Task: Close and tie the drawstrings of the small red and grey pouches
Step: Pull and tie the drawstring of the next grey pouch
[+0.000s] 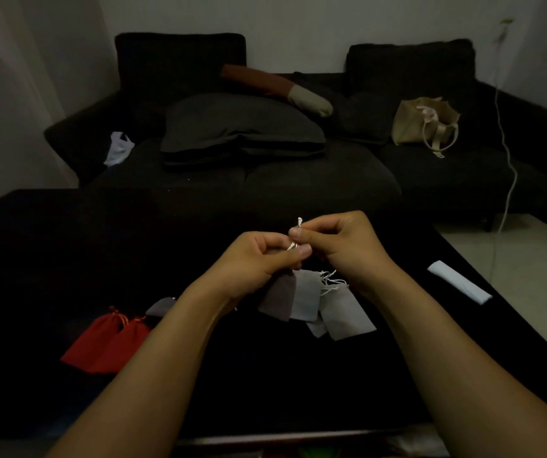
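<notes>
Surface (pixel 67 246) was bare left and far; pouches near its front. My left hand (pixel 259 256) and right hand (pixel 341 242), raised together, fingers pinching cord (pixel 299 223) of grey pouch (pixel 278 300).

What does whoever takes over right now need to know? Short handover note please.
Left hand and right hand both pinch the white drawstring of a dark grey pouch held above the black table; knot in progress.
Two red pouches lie at left with necks gathered, another grey pouch beside them.
Light grey pouches lie under the hands with loose strings, apparently still to tie.
</notes>
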`<action>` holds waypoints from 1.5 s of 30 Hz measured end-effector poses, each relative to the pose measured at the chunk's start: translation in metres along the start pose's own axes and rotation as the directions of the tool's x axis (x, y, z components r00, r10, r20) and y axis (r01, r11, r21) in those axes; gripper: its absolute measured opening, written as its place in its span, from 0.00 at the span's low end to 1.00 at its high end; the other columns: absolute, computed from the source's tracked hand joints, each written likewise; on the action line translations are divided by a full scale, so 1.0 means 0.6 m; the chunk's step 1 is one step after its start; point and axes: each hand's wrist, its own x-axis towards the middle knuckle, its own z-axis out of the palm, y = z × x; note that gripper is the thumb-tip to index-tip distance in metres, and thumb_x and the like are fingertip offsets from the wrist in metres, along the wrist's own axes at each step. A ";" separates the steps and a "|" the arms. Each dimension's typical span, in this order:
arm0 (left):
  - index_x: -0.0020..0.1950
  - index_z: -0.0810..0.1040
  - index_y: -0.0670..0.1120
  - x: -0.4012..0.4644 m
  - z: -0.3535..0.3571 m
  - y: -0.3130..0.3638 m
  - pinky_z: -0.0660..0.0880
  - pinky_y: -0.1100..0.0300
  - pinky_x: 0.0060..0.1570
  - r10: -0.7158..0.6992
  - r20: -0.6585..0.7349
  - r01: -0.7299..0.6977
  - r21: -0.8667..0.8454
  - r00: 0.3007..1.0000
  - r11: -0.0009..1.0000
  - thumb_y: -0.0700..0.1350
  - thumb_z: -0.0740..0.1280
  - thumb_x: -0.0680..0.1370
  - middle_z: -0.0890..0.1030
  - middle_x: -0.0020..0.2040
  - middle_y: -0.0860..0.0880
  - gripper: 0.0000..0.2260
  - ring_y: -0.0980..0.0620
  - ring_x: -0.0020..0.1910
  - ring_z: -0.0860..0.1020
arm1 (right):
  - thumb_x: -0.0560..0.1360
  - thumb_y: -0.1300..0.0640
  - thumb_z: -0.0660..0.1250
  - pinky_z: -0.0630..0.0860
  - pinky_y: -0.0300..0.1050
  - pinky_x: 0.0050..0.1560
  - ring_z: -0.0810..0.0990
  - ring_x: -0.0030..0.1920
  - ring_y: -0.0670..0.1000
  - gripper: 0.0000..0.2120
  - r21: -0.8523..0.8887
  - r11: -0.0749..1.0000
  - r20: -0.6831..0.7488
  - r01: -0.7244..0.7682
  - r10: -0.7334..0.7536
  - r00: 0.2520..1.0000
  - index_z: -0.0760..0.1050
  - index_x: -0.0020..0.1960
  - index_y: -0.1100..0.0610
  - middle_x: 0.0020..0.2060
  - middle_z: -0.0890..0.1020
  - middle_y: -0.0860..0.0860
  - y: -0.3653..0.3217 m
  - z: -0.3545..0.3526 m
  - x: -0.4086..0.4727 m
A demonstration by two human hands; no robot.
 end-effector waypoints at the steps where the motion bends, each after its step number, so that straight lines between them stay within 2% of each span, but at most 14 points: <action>1: 0.46 0.84 0.39 0.001 0.001 -0.001 0.75 0.59 0.45 0.008 -0.015 -0.008 0.034 1.000 0.999 0.48 0.72 0.75 0.82 0.40 0.44 0.11 0.52 0.41 0.79 | 0.73 0.62 0.73 0.80 0.38 0.42 0.86 0.41 0.51 0.04 -0.020 1.000 0.006 -0.001 0.001 1.000 0.85 0.45 0.63 0.39 0.87 0.57 -0.001 0.001 -0.001; 4: 0.34 0.83 0.47 0.000 0.005 0.000 0.72 0.65 0.36 -0.016 -0.034 0.017 0.038 0.999 0.999 0.46 0.70 0.77 0.80 0.33 0.47 0.12 0.57 0.32 0.76 | 0.76 0.60 0.71 0.78 0.39 0.37 0.82 0.35 0.52 0.07 0.003 0.996 0.023 -0.086 0.086 0.996 0.85 0.45 0.63 0.35 0.85 0.58 0.003 0.005 0.001; 7: 0.29 0.81 0.48 0.004 0.006 0.000 0.73 0.64 0.37 -0.028 -0.077 0.022 -0.070 0.997 0.997 0.45 0.66 0.80 0.79 0.31 0.48 0.19 0.57 0.32 0.77 | 0.79 0.60 0.67 0.73 0.36 0.34 0.76 0.33 0.47 0.08 0.094 0.977 0.071 -0.190 0.183 0.980 0.85 0.48 0.61 0.34 0.82 0.56 0.004 0.002 0.005; 11: 0.33 0.83 0.47 0.009 0.004 -0.003 0.72 0.59 0.40 -0.049 -0.169 0.032 -0.103 0.984 0.994 0.47 0.65 0.81 0.80 0.36 0.46 0.17 0.51 0.37 0.76 | 0.78 0.65 0.67 0.77 0.36 0.38 0.80 0.38 0.48 0.08 0.110 0.982 0.023 -0.156 0.154 0.988 0.83 0.52 0.59 0.41 0.84 0.58 -0.001 0.000 0.004; 13: 0.35 0.83 0.46 0.013 0.003 -0.006 0.74 0.60 0.40 -0.067 -0.207 0.037 -0.148 0.976 0.988 0.46 0.65 0.81 0.81 0.36 0.46 0.16 0.50 0.38 0.77 | 0.75 0.66 0.70 0.78 0.36 0.39 0.83 0.40 0.47 0.10 0.072 0.990 -0.021 -0.120 0.122 0.992 0.83 0.54 0.58 0.40 0.86 0.55 -0.002 0.000 0.003; 18: 0.51 0.84 0.44 0.016 0.004 -0.006 0.78 0.66 0.39 -0.112 -0.243 0.025 -0.335 0.964 0.942 0.43 0.66 0.80 0.84 0.40 0.49 0.08 0.56 0.39 0.82 | 0.70 0.66 0.76 0.79 0.35 0.38 0.85 0.40 0.46 0.07 0.066 0.994 -0.076 -0.085 0.090 0.993 0.84 0.47 0.59 0.39 0.87 0.54 -0.002 -0.001 0.003; 21: 0.52 0.83 0.42 0.013 0.007 -0.004 0.78 0.68 0.36 -0.106 -0.235 -0.004 -0.426 0.966 0.905 0.40 0.66 0.79 0.84 0.41 0.48 0.06 0.57 0.38 0.83 | 0.68 0.65 0.77 0.80 0.40 0.40 0.87 0.41 0.51 0.09 0.083 0.992 -0.031 -0.100 0.102 0.994 0.83 0.47 0.60 0.38 0.87 0.55 0.002 0.006 0.001; 26: 0.49 0.82 0.38 0.008 -0.001 0.000 0.77 0.69 0.36 -0.021 -0.202 -0.057 -0.376 0.979 0.925 0.37 0.67 0.77 0.84 0.43 0.44 0.05 0.55 0.38 0.84 | 0.67 0.62 0.79 0.83 0.52 0.51 0.87 0.47 0.57 0.16 0.047 0.994 -0.009 -0.098 0.098 0.995 0.82 0.53 0.57 0.41 0.86 0.58 0.009 0.002 0.005; 29: 0.49 0.83 0.40 0.004 -0.009 0.002 0.80 0.64 0.45 0.022 -0.145 -0.069 -0.329 0.989 0.942 0.38 0.67 0.77 0.85 0.45 0.44 0.05 0.51 0.46 0.85 | 0.70 0.58 0.76 0.80 0.47 0.51 0.85 0.51 0.51 0.12 -0.021 0.992 0.137 -0.127 0.128 0.982 0.84 0.53 0.53 0.47 0.86 0.52 0.011 -0.010 0.006; 31: 0.50 0.83 0.42 0.003 -0.013 0.001 0.80 0.63 0.47 0.028 -0.139 -0.065 -0.273 0.990 0.960 0.38 0.68 0.77 0.86 0.45 0.45 0.05 0.51 0.46 0.85 | 0.71 0.53 0.75 0.76 0.45 0.49 0.84 0.49 0.47 0.10 -0.061 0.985 0.231 -0.159 0.169 0.958 0.85 0.52 0.53 0.47 0.87 0.50 0.010 -0.012 0.003; 35: 0.51 0.83 0.45 0.001 -0.018 0.000 0.80 0.64 0.42 0.063 -0.163 -0.085 -0.131 0.985 0.988 0.37 0.70 0.75 0.86 0.42 0.45 0.06 0.54 0.42 0.84 | 0.65 0.47 0.76 0.73 0.47 0.50 0.81 0.47 0.49 0.16 -0.068 0.980 0.194 -0.187 0.196 0.961 0.85 0.45 0.58 0.44 0.86 0.53 0.011 -0.015 0.003; 40: 0.51 0.83 0.44 -0.001 -0.019 0.004 0.79 0.65 0.40 0.116 -0.172 -0.124 -0.035 0.978 0.992 0.37 0.71 0.75 0.86 0.41 0.46 0.06 0.55 0.41 0.84 | 0.63 0.51 0.77 0.74 0.50 0.57 0.82 0.49 0.50 0.11 0.043 0.958 0.234 -0.282 0.265 0.935 0.83 0.43 0.56 0.43 0.85 0.52 0.012 -0.016 0.005; 44: 0.51 0.83 0.41 0.000 -0.008 0.007 0.77 0.68 0.34 0.130 -0.224 -0.140 -0.027 0.966 0.990 0.35 0.71 0.74 0.85 0.43 0.43 0.06 0.57 0.39 0.83 | 0.66 0.57 0.75 0.75 0.45 0.53 0.82 0.45 0.48 0.01 0.106 0.922 0.230 -0.372 0.341 0.912 0.83 0.36 0.52 0.39 0.85 0.50 0.007 -0.020 0.006; 45: 0.50 0.83 0.41 0.000 -0.007 0.006 0.78 0.68 0.34 0.135 -0.228 -0.144 -0.023 0.964 0.989 0.34 0.71 0.74 0.85 0.43 0.42 0.06 0.57 0.38 0.83 | 0.68 0.58 0.75 0.75 0.45 0.53 0.82 0.45 0.48 0.04 0.093 0.920 0.220 -0.380 0.353 0.909 0.83 0.36 0.52 0.40 0.85 0.50 0.007 -0.021 0.008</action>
